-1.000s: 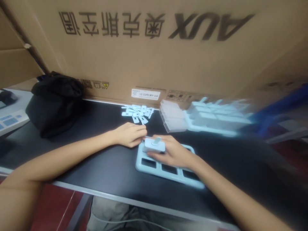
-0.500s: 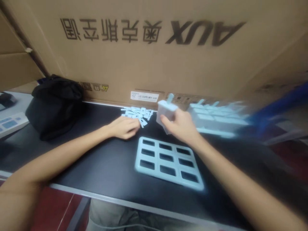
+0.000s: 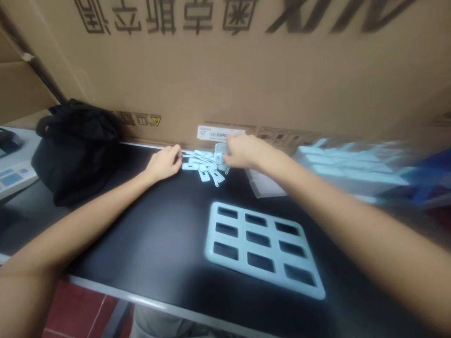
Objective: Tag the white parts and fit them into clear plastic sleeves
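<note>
In the head view, my right hand [image 3: 246,151] reaches over a loose pile of light blue plastic ice pop sticks [image 3: 206,165]. Its fingers pinch a pale blue ice pop stick [image 3: 221,148], partly hidden and blurred. Below my right wrist, a clear ice pop mold [image 3: 266,184] lies on the black table, partly covered by the forearm. My left hand [image 3: 164,163] rests at the pile's left edge with its fingers curled in; whatever may be between them is hidden. Closer to me lies a light blue frame [image 3: 243,238] with rows of rectangular openings.
Several filled-in ice pop molds with sticks [image 3: 348,169] stand grouped at the right, blurred. A large cardboard box [image 3: 169,84] walls off the back. A black bag [image 3: 75,150] sits at the left, beside a white device [image 3: 16,178]. The table's front edge [image 3: 141,298] runs below.
My right hand has let go of the ice pop mold, which now lies on the table, and moved left to the pile. My left hand has shifted slightly back and left. The view has tilted down.
</note>
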`<action>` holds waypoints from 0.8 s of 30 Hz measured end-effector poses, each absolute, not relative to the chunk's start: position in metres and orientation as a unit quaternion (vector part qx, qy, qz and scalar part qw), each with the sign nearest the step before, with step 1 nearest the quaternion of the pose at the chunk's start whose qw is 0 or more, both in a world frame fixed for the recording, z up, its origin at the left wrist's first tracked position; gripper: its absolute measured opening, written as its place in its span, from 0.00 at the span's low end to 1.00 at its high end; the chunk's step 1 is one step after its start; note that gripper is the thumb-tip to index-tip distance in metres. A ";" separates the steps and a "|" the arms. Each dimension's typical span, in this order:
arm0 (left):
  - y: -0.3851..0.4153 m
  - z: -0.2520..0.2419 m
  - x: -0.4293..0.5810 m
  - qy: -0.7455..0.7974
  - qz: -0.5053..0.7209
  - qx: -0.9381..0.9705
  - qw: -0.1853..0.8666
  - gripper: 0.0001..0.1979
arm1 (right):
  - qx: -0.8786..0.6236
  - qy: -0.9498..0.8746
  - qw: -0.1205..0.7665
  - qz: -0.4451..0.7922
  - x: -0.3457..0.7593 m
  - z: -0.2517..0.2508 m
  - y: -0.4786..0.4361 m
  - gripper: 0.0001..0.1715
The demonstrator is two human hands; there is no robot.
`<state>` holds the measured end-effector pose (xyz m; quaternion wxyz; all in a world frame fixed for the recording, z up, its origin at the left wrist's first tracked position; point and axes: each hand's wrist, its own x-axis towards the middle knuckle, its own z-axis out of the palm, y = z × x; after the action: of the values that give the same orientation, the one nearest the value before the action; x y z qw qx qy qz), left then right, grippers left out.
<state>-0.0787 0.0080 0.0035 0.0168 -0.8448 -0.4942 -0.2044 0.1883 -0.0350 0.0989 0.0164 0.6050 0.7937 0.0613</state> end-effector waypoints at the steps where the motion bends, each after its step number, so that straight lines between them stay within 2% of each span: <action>1: 0.008 0.003 -0.079 -0.491 -0.204 -0.847 0.016 0.06 | 0.603 0.796 0.023 0.056 0.187 0.099 -0.035 0.29; 6: 0.007 0.003 -0.079 -0.462 -0.206 -0.862 0.000 0.05 | 0.604 0.795 0.054 0.015 0.181 0.102 -0.041 0.33; 18: 0.007 0.003 -0.080 -0.431 -0.207 -0.879 -0.005 0.04 | 0.623 0.781 0.004 0.047 0.184 0.096 -0.040 0.40; 24: 0.007 0.003 -0.079 -0.435 -0.207 -0.876 0.006 0.04 | 0.503 0.858 -0.086 0.059 0.257 0.117 -0.062 0.41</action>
<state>-0.0793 0.0069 0.0027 0.0056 -0.8765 -0.4348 -0.2067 0.2570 -0.0623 0.1169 -0.0863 0.5031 0.8579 0.0586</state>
